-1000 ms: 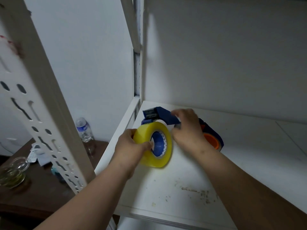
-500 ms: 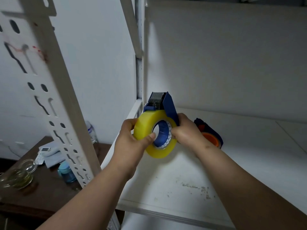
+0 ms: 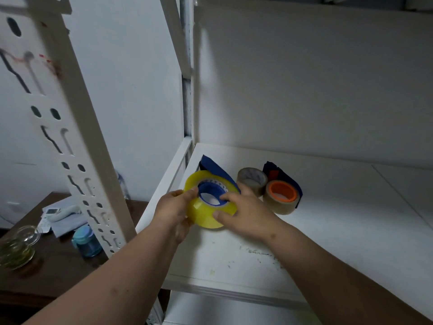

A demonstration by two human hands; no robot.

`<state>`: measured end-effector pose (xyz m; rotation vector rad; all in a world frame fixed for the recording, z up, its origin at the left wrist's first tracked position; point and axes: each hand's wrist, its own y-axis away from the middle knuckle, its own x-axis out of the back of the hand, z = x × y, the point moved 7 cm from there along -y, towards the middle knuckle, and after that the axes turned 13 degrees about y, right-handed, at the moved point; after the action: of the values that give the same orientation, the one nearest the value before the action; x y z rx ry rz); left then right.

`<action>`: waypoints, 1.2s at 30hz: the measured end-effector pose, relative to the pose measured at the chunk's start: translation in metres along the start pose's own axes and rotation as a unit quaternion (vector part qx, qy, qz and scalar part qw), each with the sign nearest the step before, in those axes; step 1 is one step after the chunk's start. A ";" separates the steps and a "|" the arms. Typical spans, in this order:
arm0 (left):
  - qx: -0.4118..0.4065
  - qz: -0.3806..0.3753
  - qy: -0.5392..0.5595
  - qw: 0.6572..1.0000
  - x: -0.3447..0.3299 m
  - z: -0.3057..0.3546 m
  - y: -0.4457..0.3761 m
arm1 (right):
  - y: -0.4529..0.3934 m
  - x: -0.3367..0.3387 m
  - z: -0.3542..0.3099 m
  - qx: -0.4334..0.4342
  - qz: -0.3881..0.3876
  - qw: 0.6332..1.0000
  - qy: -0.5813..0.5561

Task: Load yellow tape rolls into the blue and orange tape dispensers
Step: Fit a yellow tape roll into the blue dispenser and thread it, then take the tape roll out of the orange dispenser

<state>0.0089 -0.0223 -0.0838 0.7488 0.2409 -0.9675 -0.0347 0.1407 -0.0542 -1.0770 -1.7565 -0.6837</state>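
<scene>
A yellow tape roll (image 3: 206, 213) sits on the blue hub of the blue tape dispenser (image 3: 216, 171), held above the white shelf (image 3: 328, 231). My left hand (image 3: 173, 209) grips the roll's left rim, thumb on its face. My right hand (image 3: 243, 213) holds the roll's right side, with one finger at the blue hub. Behind, on the shelf, the orange-hubbed tape dispenser (image 3: 282, 192) lies with a brownish tape roll (image 3: 278, 205) on it. A loose brownish tape roll (image 3: 251, 181) stands beside it, partly hidden by my right hand.
A perforated white shelf upright (image 3: 77, 148) rises at the left. Below it a dark wooden table (image 3: 51, 261) carries a blue jar (image 3: 87, 241), a glass vessel (image 3: 17, 246) and papers with a remote (image 3: 61, 215). The shelf's front edge (image 3: 234, 294) is near.
The dispenser with the yellow roll has tipped flatter, its hub face turned up. My right hand moved onto the roll's face. The view shifted, which reveals the loose roll and the orange dispenser.
</scene>
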 end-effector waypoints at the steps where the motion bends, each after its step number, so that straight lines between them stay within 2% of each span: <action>1: 0.000 0.002 -0.008 1.000 0.000 -0.002 -0.004 | 0.000 -0.001 0.001 0.001 -0.003 1.000 0.004; 3: -0.004 0.003 -0.053 0.999 -0.004 -0.005 -0.010 | -0.004 -0.004 0.002 0.002 -0.015 1.000 0.008; 4: -0.022 0.006 -0.119 0.993 -0.006 -0.004 -0.011 | -0.006 -0.005 0.003 -0.002 -0.017 1.000 0.016; 5: -0.052 0.005 -0.227 0.972 -0.010 -0.001 -0.012 | -0.008 -0.008 0.004 -0.008 -0.013 0.999 0.033; 7: -0.111 0.002 -0.433 0.894 -0.016 0.003 -0.012 | -0.011 -0.013 0.005 -0.015 -0.002 0.995 0.101; 8: -0.131 -0.003 -0.493 0.860 -0.017 0.005 -0.011 | -0.013 -0.016 0.004 -0.017 0.002 0.990 0.137; 10: -0.173 -0.030 -0.566 0.806 -0.019 0.006 -0.007 | -0.016 -0.019 0.003 -0.023 0.013 0.981 0.193; 13: -0.239 -0.071 -0.687 0.682 -0.027 0.002 -0.003 | -0.025 -0.019 0.001 -0.033 0.017 0.961 0.275; 14: -0.250 -0.071 -0.710 0.655 -0.028 0.002 -0.004 | -0.028 -0.019 0.000 -0.029 0.014 0.955 0.294; 18: -0.267 -0.036 -0.751 0.603 -0.024 0.012 -0.015 | -0.028 -0.010 0.005 -0.010 0.005 0.965 0.263; 19: -0.267 -0.027 -0.758 0.595 -0.023 0.014 -0.018 | -0.027 -0.004 0.009 -0.008 0.017 0.969 0.246; 22: -0.253 -0.010 -0.754 0.606 -0.027 0.017 -0.024 | -0.019 0.023 0.027 -0.013 0.100 0.969 0.227; 27: -0.244 -0.028 -0.741 0.625 -0.043 0.010 -0.016 | 0.001 0.058 0.083 -0.120 0.208 0.925 0.293; 30: -0.290 -0.021 -0.708 0.643 -0.058 0.007 -0.001 | 0.008 0.059 0.111 -0.168 0.183 0.920 0.302; 33: -0.325 -0.009 -0.674 0.664 -0.069 0.002 0.009 | 0.008 0.039 0.122 -0.133 0.101 0.927 0.337; 36: -0.340 -0.003 -0.644 0.685 -0.076 -0.005 0.017 | 0.012 0.037 0.129 -0.125 0.112 0.933 0.318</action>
<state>-0.0198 0.0368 -0.0414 -0.7165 -0.6362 -1.0946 -0.0851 0.2642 -0.0738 -1.0488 -0.9934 -0.9966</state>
